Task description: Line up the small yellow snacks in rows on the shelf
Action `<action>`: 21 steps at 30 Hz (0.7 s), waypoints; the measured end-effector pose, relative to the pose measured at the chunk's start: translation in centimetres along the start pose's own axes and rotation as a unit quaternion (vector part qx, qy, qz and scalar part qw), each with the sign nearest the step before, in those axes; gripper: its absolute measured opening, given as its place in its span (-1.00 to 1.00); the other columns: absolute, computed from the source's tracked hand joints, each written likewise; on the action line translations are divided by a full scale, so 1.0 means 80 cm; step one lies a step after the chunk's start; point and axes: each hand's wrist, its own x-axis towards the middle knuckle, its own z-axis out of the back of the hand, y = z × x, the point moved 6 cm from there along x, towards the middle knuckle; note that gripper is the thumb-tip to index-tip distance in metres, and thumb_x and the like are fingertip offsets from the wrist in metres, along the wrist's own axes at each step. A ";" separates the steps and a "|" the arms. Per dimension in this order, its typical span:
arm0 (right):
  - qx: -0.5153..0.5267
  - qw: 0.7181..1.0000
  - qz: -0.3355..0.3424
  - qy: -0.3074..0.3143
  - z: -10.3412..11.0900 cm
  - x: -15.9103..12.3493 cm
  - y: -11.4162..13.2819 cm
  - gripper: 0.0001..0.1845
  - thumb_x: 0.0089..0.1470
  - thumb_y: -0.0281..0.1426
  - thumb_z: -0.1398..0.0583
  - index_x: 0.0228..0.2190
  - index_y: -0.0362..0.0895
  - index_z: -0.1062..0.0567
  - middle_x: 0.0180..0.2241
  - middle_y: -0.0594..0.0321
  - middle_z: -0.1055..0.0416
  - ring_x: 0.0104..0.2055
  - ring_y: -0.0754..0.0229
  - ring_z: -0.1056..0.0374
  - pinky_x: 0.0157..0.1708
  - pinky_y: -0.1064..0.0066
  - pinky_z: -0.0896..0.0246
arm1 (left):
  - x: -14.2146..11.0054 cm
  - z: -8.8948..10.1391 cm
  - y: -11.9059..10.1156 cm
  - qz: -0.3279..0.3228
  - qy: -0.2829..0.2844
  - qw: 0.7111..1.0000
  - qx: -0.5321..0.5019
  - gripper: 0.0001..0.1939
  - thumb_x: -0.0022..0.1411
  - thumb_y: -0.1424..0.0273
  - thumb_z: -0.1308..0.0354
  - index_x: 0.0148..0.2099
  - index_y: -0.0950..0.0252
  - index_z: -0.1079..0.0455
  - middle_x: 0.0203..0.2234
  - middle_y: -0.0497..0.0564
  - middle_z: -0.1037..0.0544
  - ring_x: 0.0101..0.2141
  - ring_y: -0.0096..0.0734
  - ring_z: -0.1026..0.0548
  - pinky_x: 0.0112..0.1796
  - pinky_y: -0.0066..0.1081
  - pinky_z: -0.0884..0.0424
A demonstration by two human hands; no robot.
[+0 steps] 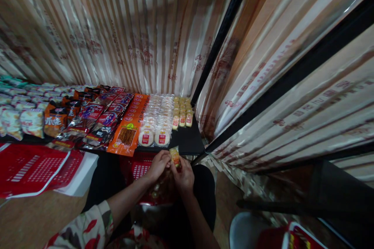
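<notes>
Between the fingers of my right hand (184, 176) is a small yellow snack packet (174, 156) with a red and white label. My left hand (159, 166) is closed beside it, its fingertips close to the packet's left edge; whether they pinch it or something else is hidden. Below both hands, on my lap, sits a red plastic basket (140, 170) with small packets inside, dim and hard to make out. Just beyond my hands, similar yellow packets (182, 118) stand in rows at the right end of a black shelf (189, 142).
Left along the shelf lie round white crackers in clear wrap (154, 136), orange bags (127, 134), dark red bags (106, 120) and white packets (31, 121). A red basket (32, 167) stands at left. Black frame bars (280, 81) cross in front of printed curtains (140, 27). A stool (244, 229) is lower right.
</notes>
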 end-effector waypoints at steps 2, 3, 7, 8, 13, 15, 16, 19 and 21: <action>0.009 1.000 -0.027 -0.001 0.002 0.009 -0.003 -0.54 0.07 -0.16 -0.04 -0.14 -0.23 -0.43 -0.22 0.02 -0.43 -0.16 0.09 -0.34 -0.12 0.33 -0.23 | -0.001 -0.003 -0.006 -0.009 0.001 1.000 -0.009 -0.83 0.08 0.40 -0.04 -0.26 0.36 -0.32 -0.46 -0.03 -0.47 -0.46 -0.51 -0.42 -0.40 -0.52 -0.35; 0.014 0.999 -0.044 0.002 0.003 0.014 -0.005 -0.54 0.07 -0.15 -0.05 -0.14 -0.23 -0.43 -0.23 0.03 -0.43 -0.19 0.11 -0.35 -0.16 0.35 -0.24 | -0.002 -0.005 -0.010 -0.013 0.003 1.000 -0.009 -0.84 0.09 0.41 -0.03 -0.27 0.36 -0.33 -0.45 -0.02 -0.49 -0.43 -0.50 -0.43 -0.37 -0.51 -0.36; 0.034 0.995 -0.093 0.013 0.007 0.034 -0.010 -0.52 0.05 -0.13 -0.06 -0.14 -0.21 -0.43 -0.25 0.07 -0.43 -0.29 0.16 -0.36 -0.27 0.40 -0.25 | -0.001 -0.011 -0.026 -0.037 -0.005 0.999 0.019 -0.87 0.08 0.48 -0.03 -0.30 0.34 -0.37 -0.45 -0.03 -0.50 -0.38 -0.46 -0.46 -0.28 -0.48 -0.37; 0.037 0.995 -0.097 0.014 0.008 0.039 -0.010 -0.51 0.04 -0.12 -0.06 -0.14 -0.22 -0.43 -0.26 0.07 -0.43 -0.31 0.16 -0.36 -0.28 0.41 -0.25 | 0.000 -0.013 -0.029 -0.040 -0.011 0.999 0.031 -0.86 0.06 0.51 -0.03 -0.30 0.34 -0.38 -0.46 -0.03 -0.50 -0.38 -0.45 -0.46 -0.27 -0.48 -0.37; 0.038 0.994 -0.103 0.000 0.011 0.062 -0.012 -0.46 0.03 -0.10 -0.05 -0.11 -0.25 -0.42 -0.24 0.03 -0.42 -0.31 0.15 -0.36 -0.26 0.39 -0.25 | 0.015 -0.021 -0.041 -0.062 -0.032 0.995 0.072 -0.80 0.04 0.55 -0.01 -0.27 0.34 -0.41 -0.35 0.02 -0.52 -0.31 -0.41 -0.47 -0.22 -0.44 -0.39; 0.042 0.994 -0.096 -0.007 0.012 0.070 -0.013 -0.45 0.03 -0.10 -0.04 -0.09 -0.25 -0.41 -0.24 0.01 -0.41 -0.29 0.14 -0.35 -0.23 0.35 -0.25 | 0.022 -0.025 -0.044 -0.075 -0.037 0.992 0.091 -0.78 0.05 0.55 -0.02 -0.26 0.34 -0.43 -0.29 0.04 -0.51 -0.25 -0.38 -0.46 -0.17 -0.42 -0.38; 0.046 0.994 -0.094 -0.009 0.012 0.074 -0.014 -0.45 0.03 -0.10 -0.04 -0.09 -0.25 -0.41 -0.25 0.01 -0.41 -0.29 0.14 -0.35 -0.23 0.34 -0.26 | 0.026 -0.027 -0.046 -0.081 -0.038 0.991 0.100 -0.78 0.05 0.55 -0.02 -0.25 0.33 -0.43 -0.27 0.04 -0.51 -0.23 -0.38 -0.46 -0.16 -0.41 -0.38; 0.065 0.994 -0.086 -0.010 0.011 0.086 -0.017 -0.45 0.04 -0.12 -0.04 -0.07 -0.26 -0.39 -0.23 0.00 -0.39 -0.28 0.14 -0.34 -0.24 0.33 -0.27 | 0.039 -0.032 -0.050 -0.099 -0.049 0.987 0.117 -0.75 0.06 0.55 -0.02 -0.22 0.30 -0.44 -0.23 0.02 -0.50 -0.17 -0.37 -0.44 -0.11 -0.39 -0.36; 0.066 0.995 -0.079 -0.014 0.010 0.094 -0.020 -0.45 0.04 -0.14 -0.03 -0.06 -0.27 -0.38 -0.22 -0.02 -0.38 -0.27 0.13 -0.33 -0.23 0.32 -0.27 | 0.047 -0.036 -0.051 -0.106 -0.057 0.985 0.125 -0.74 0.07 0.54 -0.02 -0.20 0.29 -0.44 -0.21 0.02 -0.50 -0.16 -0.37 -0.44 -0.10 -0.38 -0.36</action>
